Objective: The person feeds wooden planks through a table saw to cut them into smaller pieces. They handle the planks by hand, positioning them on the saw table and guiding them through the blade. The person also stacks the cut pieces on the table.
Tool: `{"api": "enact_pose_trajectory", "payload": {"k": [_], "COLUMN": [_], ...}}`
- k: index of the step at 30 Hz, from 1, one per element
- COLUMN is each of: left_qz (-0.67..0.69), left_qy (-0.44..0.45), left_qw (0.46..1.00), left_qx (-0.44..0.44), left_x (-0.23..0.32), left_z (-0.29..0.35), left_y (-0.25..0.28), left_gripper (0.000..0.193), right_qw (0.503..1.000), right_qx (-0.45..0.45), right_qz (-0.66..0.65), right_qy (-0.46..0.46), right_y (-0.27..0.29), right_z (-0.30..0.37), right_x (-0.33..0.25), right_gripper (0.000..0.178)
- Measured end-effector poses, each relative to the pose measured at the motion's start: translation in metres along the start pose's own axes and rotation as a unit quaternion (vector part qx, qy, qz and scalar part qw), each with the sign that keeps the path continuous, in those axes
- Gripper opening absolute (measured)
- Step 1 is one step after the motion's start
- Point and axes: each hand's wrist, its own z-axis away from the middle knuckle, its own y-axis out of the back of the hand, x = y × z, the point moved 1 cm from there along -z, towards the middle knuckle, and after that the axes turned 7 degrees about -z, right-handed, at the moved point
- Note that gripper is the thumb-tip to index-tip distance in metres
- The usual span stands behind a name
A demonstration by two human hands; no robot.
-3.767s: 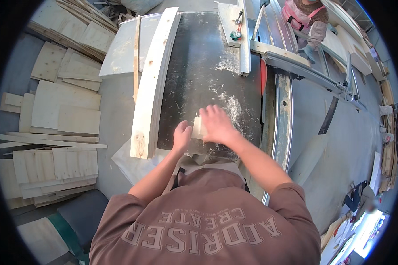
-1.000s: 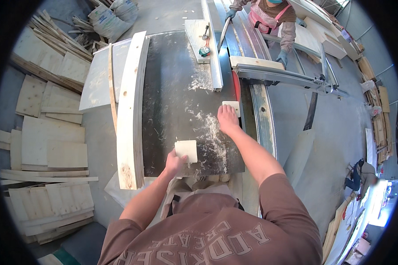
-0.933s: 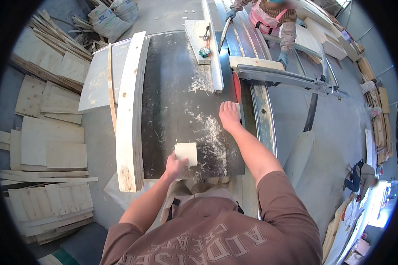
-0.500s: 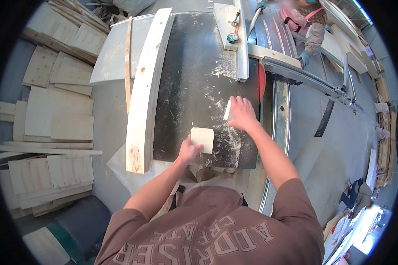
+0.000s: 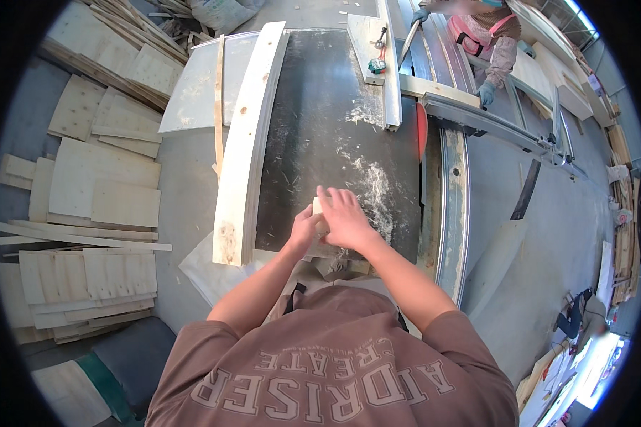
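Over the near edge of the dark saw table (image 5: 295, 128), my two hands meet around small pale wood pieces (image 5: 318, 206). Thumb and fingers of my left hand (image 5: 304, 232) close on them from the left. My right hand (image 5: 344, 217) lies over them from the right, its fingers bent across the top and hiding most of the wood. Sawdust (image 5: 370, 178) streaks the table just beyond my right hand. Left of my hands, a stack of long pale boards (image 5: 243, 135) runs lengthwise along the table.
A metal fence (image 5: 392, 92) and a red part (image 5: 421, 132) are at the table's right. A green tape measure (image 5: 377, 65) lies on a board. Past the fence, a gloved co-worker (image 5: 486, 92) touches a wooden strip. Plywood offcuts (image 5: 107, 171) cover the left floor.
My right hand has moved left and nearer with its small piece, joining my left hand. The square piece in my left hand is now mostly covered. The view has shifted slightly.
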Motion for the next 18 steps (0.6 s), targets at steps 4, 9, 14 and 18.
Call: {"api": "enact_pose_trajectory", "payload": {"k": [4, 9, 14, 18], "left_qz": [-0.012, -0.028, -0.061, -0.220], "left_qy": [-0.045, -0.071, -0.053, -0.060], "left_qw": [0.999, 0.996, 0.997, 0.967], "left_qx": [0.022, 0.042, 0.019, 0.111], "left_x": [-0.012, -0.019, -0.007, 0.009], "left_z": [0.004, -0.002, 0.004, -0.014], "left_y": [-0.003, -0.021, -0.006, 0.009], "left_gripper": [0.048, 0.050, 0.039, 0.049], "right_qw": [0.948, 0.679, 0.831, 0.935], "right_qx": [0.135, 0.095, 0.179, 0.223], "right_qz": [-0.251, -0.700, -0.482, -0.217], "right_qy": [-0.145, -0.201, -0.211, -0.171], "right_y": [-0.020, -0.096, -0.096, -0.068], "right_z": [0.027, 0.034, 0.037, 0.032], "right_x": [0.028, 0.046, 0.036, 0.030], "right_gripper": [0.120, 0.095, 0.095, 0.086]}}
